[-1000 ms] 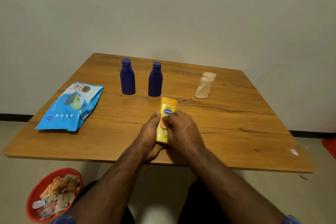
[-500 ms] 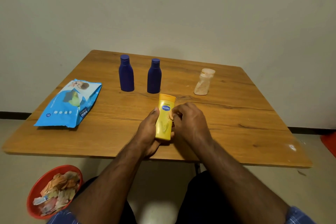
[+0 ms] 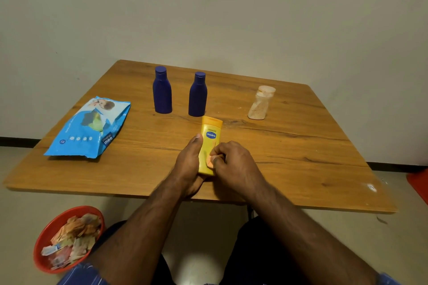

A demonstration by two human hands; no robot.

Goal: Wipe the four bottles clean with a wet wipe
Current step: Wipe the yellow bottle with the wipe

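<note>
While left hand grips yellow Vaseline bottle at near table edge, right hand pinches wet wipe against its front. Risks: hard rubbing twists bottle loose; toppling reaches blue bottles just behind.

Glossy yellow plastic bottle, matt grained wooden table, shiny plastic wipes pack

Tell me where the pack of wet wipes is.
In the head view, the wet wipes pack lies flat on the table's left side, left of the two blue bottles.
</note>
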